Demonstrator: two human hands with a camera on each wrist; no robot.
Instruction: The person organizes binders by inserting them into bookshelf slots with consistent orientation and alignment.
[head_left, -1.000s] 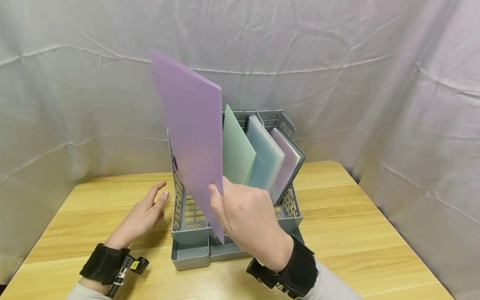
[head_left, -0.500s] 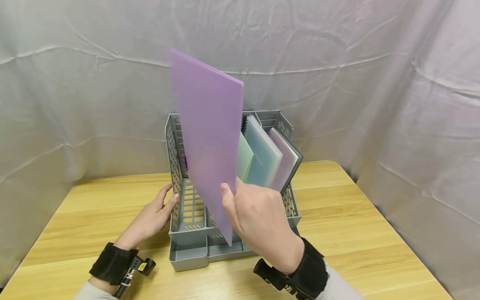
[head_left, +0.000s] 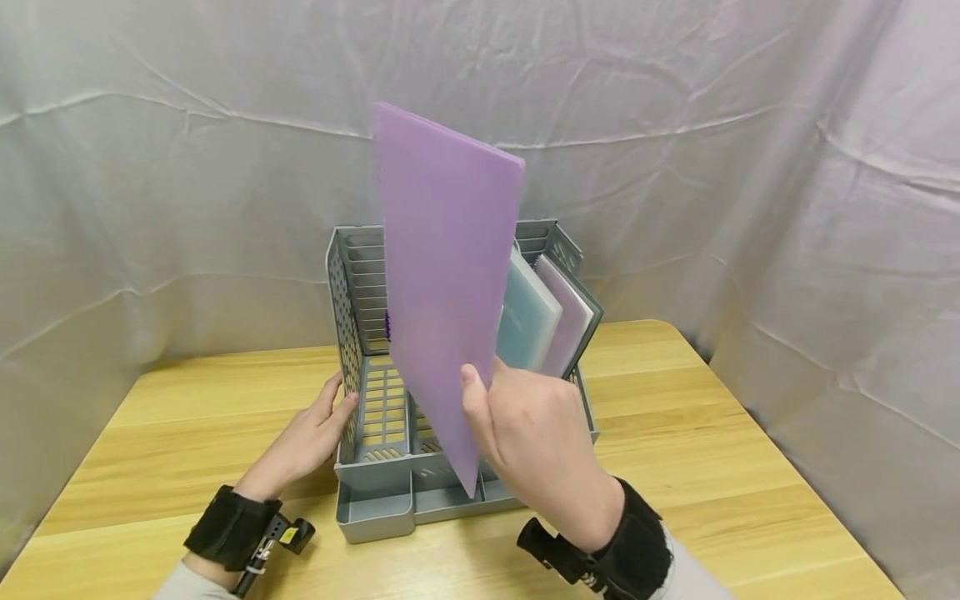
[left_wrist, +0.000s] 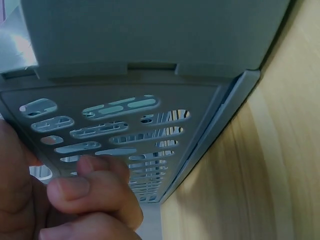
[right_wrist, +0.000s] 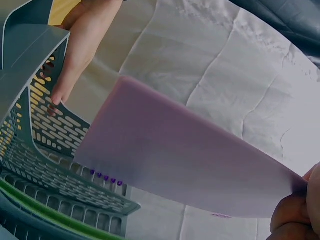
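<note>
My right hand (head_left: 536, 425) holds a purple spiral notebook (head_left: 450, 275) by its lower near edge, thumb on the left face and fingers behind. The notebook stands upright above a grey desk file rack (head_left: 375, 475), screening its middle. A row of purple coil loops shows along its edge in the right wrist view. My left hand (head_left: 303, 437) grips the rack's left side wall, its thumb over the rim. Curled fingers (left_wrist: 100, 195) lie against the slotted outer wall in the left wrist view.
Inside the rack's right part lean a blue notebook (head_left: 527, 321) and a pale purple notebook (head_left: 567, 325) with a dark cover behind it. A green edge (right_wrist: 50, 212) shows in the right wrist view. Grey curtain (head_left: 187, 192) hangs behind the wooden table (head_left: 720, 467).
The purple notebook has moved right with my right hand and now hides the green folder. My left hand has come in from the left onto the rack's side wall.
</note>
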